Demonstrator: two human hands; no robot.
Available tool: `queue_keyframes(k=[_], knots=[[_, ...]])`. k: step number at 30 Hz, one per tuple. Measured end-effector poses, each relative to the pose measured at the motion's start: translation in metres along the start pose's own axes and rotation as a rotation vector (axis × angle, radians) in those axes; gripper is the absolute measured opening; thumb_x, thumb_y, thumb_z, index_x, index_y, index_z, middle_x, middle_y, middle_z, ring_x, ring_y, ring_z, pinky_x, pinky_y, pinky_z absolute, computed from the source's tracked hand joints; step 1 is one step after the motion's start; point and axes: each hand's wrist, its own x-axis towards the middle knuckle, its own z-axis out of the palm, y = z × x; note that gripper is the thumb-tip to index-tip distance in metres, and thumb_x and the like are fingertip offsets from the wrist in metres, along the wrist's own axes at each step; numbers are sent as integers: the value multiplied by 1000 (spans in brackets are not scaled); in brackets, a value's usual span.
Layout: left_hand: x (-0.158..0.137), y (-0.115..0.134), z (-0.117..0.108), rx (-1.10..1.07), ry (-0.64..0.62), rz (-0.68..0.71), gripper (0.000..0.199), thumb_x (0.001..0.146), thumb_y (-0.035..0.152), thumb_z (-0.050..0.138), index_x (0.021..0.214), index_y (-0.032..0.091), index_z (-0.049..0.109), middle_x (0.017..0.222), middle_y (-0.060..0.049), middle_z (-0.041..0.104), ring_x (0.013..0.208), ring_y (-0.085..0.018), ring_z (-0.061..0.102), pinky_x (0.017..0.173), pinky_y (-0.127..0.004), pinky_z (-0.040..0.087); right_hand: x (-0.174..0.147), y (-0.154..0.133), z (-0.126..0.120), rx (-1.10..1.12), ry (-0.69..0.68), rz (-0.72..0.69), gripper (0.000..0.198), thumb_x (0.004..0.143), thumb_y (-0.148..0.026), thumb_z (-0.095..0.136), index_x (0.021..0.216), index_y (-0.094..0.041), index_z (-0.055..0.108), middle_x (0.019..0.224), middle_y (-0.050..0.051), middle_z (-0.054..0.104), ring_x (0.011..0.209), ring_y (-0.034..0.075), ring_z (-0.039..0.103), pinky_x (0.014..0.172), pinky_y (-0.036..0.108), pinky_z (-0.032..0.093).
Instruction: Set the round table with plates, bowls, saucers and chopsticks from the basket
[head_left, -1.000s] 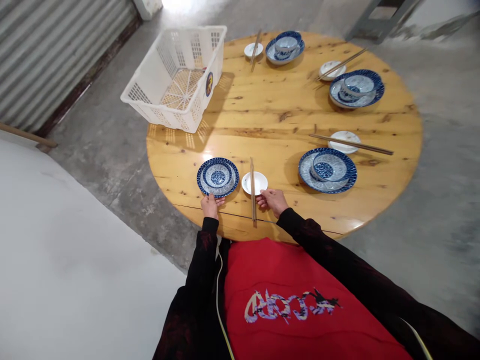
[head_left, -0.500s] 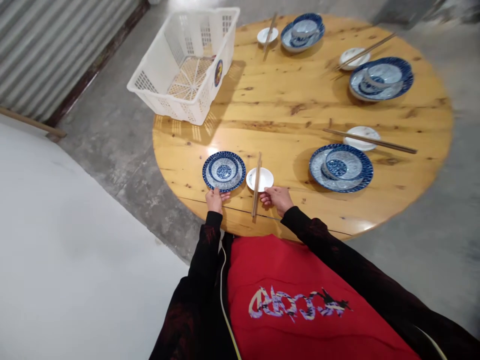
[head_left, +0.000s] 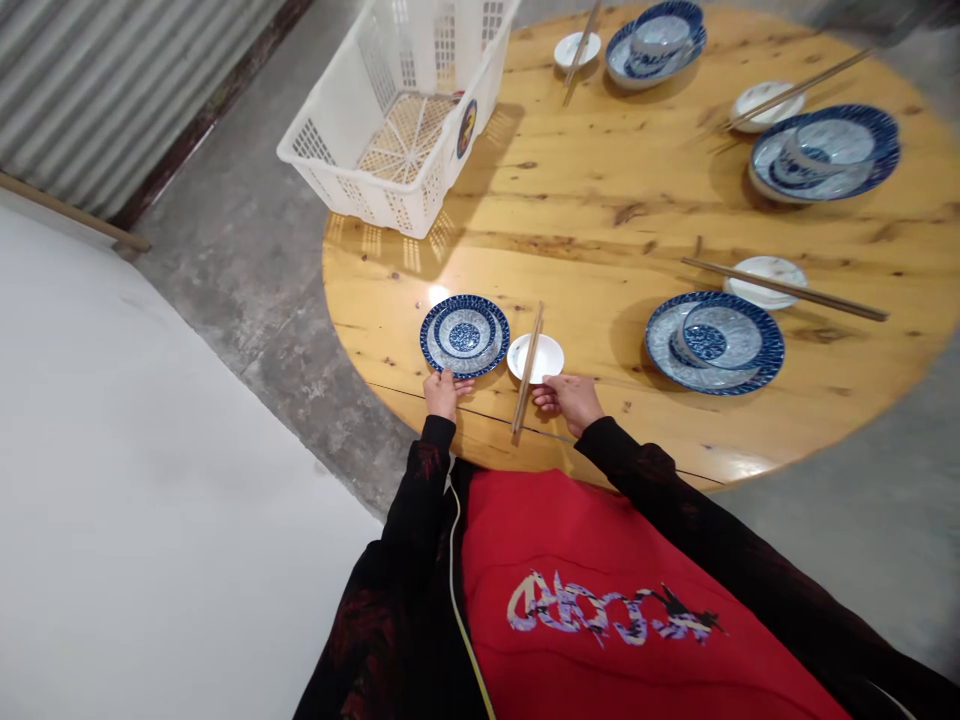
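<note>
My left hand [head_left: 446, 392] is at the near rim of a blue-and-white plate [head_left: 429, 345], thumb over the edge and fingers along its underside. A matching bowl [head_left: 465, 336] sits in that plate. My right hand [head_left: 571, 400] pinches the near right rim of a small white dish [head_left: 549, 358] between thumb and curled fingers. A pair of wooden chopsticks [head_left: 528, 372] lies across the dish, near ends pointing toward me. Plate and dish stand side by side on the round wooden table [head_left: 570, 270], close to its front edge.
A white plastic basket [head_left: 390, 200] stands on the table's left side, overhanging its edge. To the right is another blue-rimmed plate [head_left: 769, 350] with a bowl, beside a white dish [head_left: 765, 270] with chopsticks. More such settings stand at the back. A white surface [head_left: 150, 480] lies left.
The head view has shifted, so the table and its things appear farther right and some of them larger. Both hands keep their places on the plate and the dish.
</note>
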Motion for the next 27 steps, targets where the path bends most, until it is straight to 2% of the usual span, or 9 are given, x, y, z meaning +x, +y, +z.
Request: queue_keyframes(k=[5,14,17,22,27], knots=[[1,1,-1,10,3,5,26,89,32,65,77,17,47,62,-5,64,79,-26,77,67,-29,61,1,-1,0,8,-1,16,28,92,-7,50,66,-16,57,55,5,63,42,9,54,37,16,41],[-2,8,-5,21,-5,36,27,85,31,67,75,19,45,63,-5,66,83,-26,77,71,-30,62,2,-1,4,19,-12,28,25,91,-7,53,68,-16,57,58,4,64,44,8,55,38,16,42],[-2,9,-6,33,-8,44,25,84,30,65,75,18,46,62,-5,65,78,-25,77,69,-30,62,1,-2,6,22,-12,33,26,92,-7,51,68,-15,56,57,4,63,43,7,55,37,14,41],[1,8,-4,48,40,70,21,82,31,62,75,18,47,62,-3,65,61,-20,73,56,-24,57,2,-6,9,35,-1,47,26,91,-7,53,67,-16,54,53,2,61,39,8,53,36,14,41],[5,7,2,70,56,118,17,81,31,57,75,17,50,60,-4,66,59,-20,72,54,-25,56,10,-8,9,63,1,50,24,91,-8,52,69,-16,54,51,1,61,38,8,52,35,15,40]])
